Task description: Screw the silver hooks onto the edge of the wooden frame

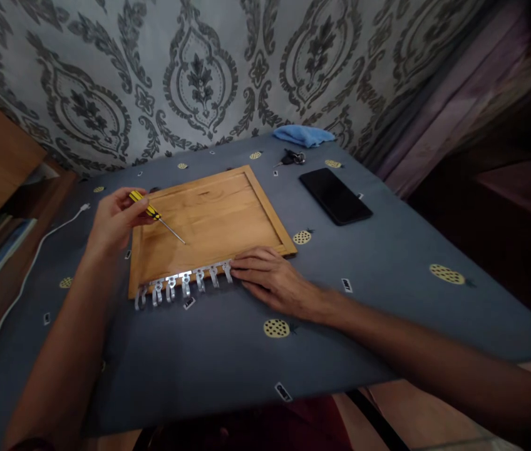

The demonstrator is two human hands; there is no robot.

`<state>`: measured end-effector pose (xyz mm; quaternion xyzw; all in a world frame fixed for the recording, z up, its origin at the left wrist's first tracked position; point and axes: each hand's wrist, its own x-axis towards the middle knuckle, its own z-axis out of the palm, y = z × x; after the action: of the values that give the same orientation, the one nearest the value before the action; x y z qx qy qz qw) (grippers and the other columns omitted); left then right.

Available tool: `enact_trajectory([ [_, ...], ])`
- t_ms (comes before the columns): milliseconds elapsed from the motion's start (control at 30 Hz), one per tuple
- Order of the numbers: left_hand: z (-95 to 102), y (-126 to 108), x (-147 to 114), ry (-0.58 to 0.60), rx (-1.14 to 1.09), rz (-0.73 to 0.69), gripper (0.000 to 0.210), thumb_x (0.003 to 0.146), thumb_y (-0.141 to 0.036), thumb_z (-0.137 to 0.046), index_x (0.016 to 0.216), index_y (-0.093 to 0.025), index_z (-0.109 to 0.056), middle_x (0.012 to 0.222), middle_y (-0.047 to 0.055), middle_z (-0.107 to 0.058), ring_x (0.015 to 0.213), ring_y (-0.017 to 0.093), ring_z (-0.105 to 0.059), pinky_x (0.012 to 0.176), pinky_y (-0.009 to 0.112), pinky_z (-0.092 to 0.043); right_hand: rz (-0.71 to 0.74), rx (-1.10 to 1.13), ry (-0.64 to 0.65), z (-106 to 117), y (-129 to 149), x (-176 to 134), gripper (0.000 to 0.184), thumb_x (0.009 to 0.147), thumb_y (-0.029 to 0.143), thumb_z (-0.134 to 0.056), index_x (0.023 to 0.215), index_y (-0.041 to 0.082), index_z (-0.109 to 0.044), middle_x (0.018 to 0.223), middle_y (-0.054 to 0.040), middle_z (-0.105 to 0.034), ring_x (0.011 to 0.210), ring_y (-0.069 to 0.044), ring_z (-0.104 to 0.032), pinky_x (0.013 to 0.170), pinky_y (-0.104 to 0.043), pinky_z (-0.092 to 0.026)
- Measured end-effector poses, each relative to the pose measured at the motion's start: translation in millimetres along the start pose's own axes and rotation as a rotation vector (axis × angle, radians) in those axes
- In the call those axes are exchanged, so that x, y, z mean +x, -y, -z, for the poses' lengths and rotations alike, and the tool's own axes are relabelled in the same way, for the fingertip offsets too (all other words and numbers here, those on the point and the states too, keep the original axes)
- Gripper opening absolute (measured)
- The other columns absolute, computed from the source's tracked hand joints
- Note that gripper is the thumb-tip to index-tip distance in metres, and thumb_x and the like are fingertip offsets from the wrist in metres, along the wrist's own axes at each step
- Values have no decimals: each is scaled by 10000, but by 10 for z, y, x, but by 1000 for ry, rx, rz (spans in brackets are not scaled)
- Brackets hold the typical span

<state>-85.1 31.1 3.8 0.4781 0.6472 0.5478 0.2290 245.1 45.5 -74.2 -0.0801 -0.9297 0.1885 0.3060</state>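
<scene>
My left hand point(118, 219) is closed around the yellow-and-black handle of a screwdriver point(146, 205), its thin metal shaft slanting down to the right over a framed wooden board point(213, 210). The tip appears to be above the board's middle-left part. Along the board's near edge lies a silvery metal hook rail point(193, 275), its several curved hooks sticking out toward me. My right hand point(277, 279) covers the right end of this rail, fingers on top at the board's near right corner and thumb low at the edge. Its fingertips partly hide the rail's end.
A black phone point(335, 195) lies right of the board, with keys point(292, 158) and a blue cloth point(304, 134) beyond. A white cable point(40, 250) runs along the left side, beside a wooden shelf point(7, 163) holding books. The table point(387, 294) has a blue-grey, pineapple-patterned cover.
</scene>
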Motion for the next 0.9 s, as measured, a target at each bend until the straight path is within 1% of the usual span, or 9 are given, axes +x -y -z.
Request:
enact_trajectory([
  [100,-53,-180,-96,18,-47,-50,417,629,-412,-857,939,-194,-684,726,-28,-640,588,108,-641,489,238,-610,-7,31,-34,11,-5,2,247,982,163,-534,1167,142,-696,1201,-97,-733,1137,-225,-635,965,-456,-550],
  [167,-117,-324,-198,32,-59,-98,424,611,-424,-882,939,-227,-700,734,-44,-621,582,91,-626,493,222,-611,-22,50,-65,18,-6,-4,238,977,153,-540,1152,134,-700,1180,-101,-740,1121,-223,-643,958,-454,-558],
  [233,-196,-478,-324,74,-57,-145,396,664,-406,-868,991,-242,-715,775,-34,-622,627,94,-645,547,223,-631,-48,64,-89,26,-1,-12,238,975,149,-542,1153,142,-701,1166,-97,-744,1106,-218,-650,951,-453,-565],
  [300,-278,-622,-460,108,-38,-270,348,701,-366,-853,997,-238,-722,751,-30,-597,596,92,-638,545,215,-634,-78,66,-94,31,11,-18,246,975,151,-541,1165,158,-699,1170,-89,-744,1107,-215,-652,950,-453,-568],
  [433,-410,-815,-690,120,53,-365,271,802,-298,-781,1064,-273,-717,845,-14,-628,710,107,-644,652,214,-644,-71,25,-86,23,39,-9,245,978,155,-529,1151,156,-701,1213,-97,-729,1134,-229,-643,952,-463,-569],
  [533,-462,-877,-800,122,121,-403,288,812,-253,-755,1094,-302,-719,897,-12,-647,775,119,-647,681,211,-622,-32,-1,-57,13,55,17,229,978,150,-529,1122,137,-706,1232,-108,-722,1144,-236,-639,966,-462,-563],
  [633,-481,-900,-873,108,210,-428,327,814,-238,-746,1130,-317,-716,1003,-24,-665,844,118,-655,716,203,-601,-34,2,-40,20,63,40,234,977,149,-534,1137,120,-702,1223,-108,-725,1144,-237,-637,982,-450,-556],
  [767,-494,-899,-939,108,349,-452,371,837,-288,-737,1202,-335,-690,1092,-33,-675,877,122,-680,776,212,-593,-39,38,-9,51,67,40,257,980,151,-533,1174,91,-690,1206,-119,-728,1151,-236,-628,1008,-436,-541],
  [900,-530,-898,-976,112,438,-441,385,838,-349,-720,1220,-371,-677,1101,-34,-683,850,160,-706,768,285,-612,-35,61,28,70,71,26,278,992,158,-505,1210,119,-673,1225,-112,-722,1162,-238,-612,1008,-454,-530],
])
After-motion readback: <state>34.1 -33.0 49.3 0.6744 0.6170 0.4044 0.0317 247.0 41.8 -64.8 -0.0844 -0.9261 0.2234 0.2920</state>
